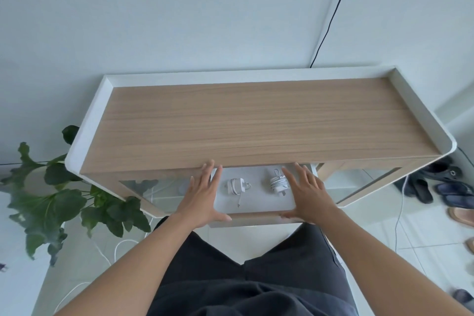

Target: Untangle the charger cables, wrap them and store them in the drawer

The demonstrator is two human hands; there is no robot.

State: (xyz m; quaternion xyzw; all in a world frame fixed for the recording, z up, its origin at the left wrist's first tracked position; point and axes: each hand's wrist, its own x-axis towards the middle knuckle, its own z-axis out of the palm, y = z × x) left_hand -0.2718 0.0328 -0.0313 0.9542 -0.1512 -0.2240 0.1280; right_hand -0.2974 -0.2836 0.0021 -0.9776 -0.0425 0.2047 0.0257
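From the head view, the drawer (256, 202) stands pulled out under the near edge of the desk (256, 120), with two wrapped chargers lying apart inside — the left charger (237, 185) and the right charger (278, 182). The left hand (202, 195) and right hand (305, 195) are spread flat, empty, thumbs on the drawer front. Storing looks done; the next move is an even push to close.
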